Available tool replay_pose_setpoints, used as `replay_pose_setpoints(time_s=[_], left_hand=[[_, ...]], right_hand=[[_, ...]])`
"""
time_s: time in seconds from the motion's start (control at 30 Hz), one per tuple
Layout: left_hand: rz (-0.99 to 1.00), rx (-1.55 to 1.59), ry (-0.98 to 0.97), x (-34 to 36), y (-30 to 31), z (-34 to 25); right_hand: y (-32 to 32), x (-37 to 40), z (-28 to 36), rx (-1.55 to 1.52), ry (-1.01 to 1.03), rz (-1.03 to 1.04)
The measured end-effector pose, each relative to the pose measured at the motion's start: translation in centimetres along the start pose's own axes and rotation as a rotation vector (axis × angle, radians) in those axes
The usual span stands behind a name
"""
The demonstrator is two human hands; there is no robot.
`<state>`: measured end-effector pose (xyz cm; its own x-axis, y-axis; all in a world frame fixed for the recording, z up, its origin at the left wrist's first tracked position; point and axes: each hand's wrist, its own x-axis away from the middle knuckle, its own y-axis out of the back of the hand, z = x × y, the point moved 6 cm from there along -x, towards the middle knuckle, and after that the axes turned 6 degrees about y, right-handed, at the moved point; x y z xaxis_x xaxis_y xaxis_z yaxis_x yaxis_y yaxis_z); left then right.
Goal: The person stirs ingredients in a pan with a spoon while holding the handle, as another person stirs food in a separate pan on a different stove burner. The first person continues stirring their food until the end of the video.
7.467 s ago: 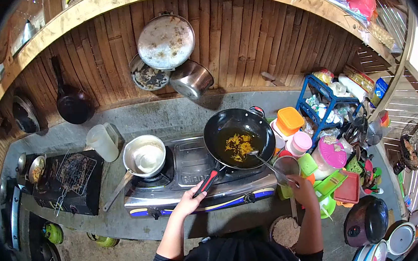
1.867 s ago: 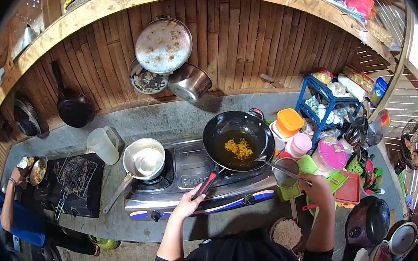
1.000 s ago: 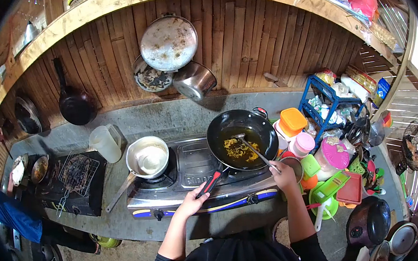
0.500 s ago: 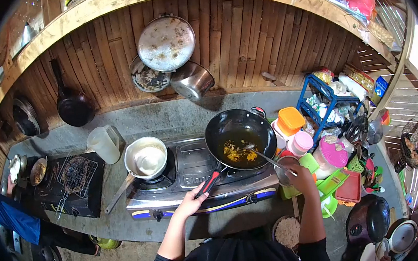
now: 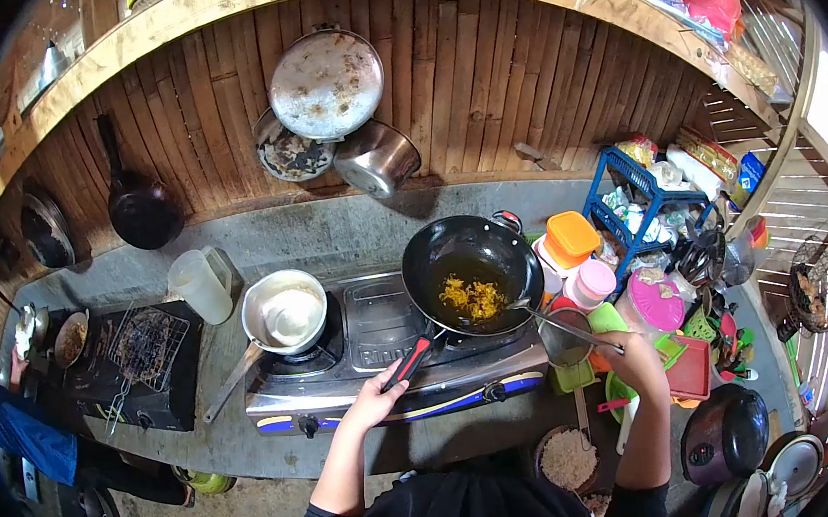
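Note:
My left hand (image 5: 380, 401) is closed around the red and black handle of a dark wok (image 5: 426, 275) on the right burner. Chopped yellow-orange pieces (image 5: 474, 298) lie in oil at the wok's bottom. My right hand (image 5: 636, 365) grips a long metal spoon (image 5: 572, 325), holding it near the handle's end. The spoon's head is at the wok's right rim, apart from the yellow pieces; its exact shape is hard to make out. Beneath the spoon is a round strainer-like utensil (image 5: 564, 346) with a long handle.
A light metal saucepan (image 5: 285, 313) stands on the left burner of the stove (image 5: 386, 386). Plastic containers (image 5: 591, 283), a blue rack (image 5: 640, 172) and a rice cooker (image 5: 725, 436) crowd the right. Another person's blue sleeve (image 5: 21, 421) shows far left, beside a grill rack (image 5: 148, 346).
My right hand has moved right and slightly down, drawing the spoon from the yellow pieces to the wok's right rim. The pieces lie more gathered. My left hand keeps its hold on the handle.

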<state>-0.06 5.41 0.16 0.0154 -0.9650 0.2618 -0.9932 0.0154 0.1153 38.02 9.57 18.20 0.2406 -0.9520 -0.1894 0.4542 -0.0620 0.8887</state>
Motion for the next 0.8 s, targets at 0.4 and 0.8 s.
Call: replay_pose_setpoints(time_s=[0.4, 0.8], left_hand=[[0.008, -0.003, 0.041, 0.3, 0.0, -0.3], [0.003, -0.039, 0.040, 0.2, 0.1, -0.4]], right_hand=[[-6.2, -2.7, -2.5, -0.114, -0.013, -0.064], [-11.0, -7.1, -3.9, -0.135, 0.059, -0.209]])
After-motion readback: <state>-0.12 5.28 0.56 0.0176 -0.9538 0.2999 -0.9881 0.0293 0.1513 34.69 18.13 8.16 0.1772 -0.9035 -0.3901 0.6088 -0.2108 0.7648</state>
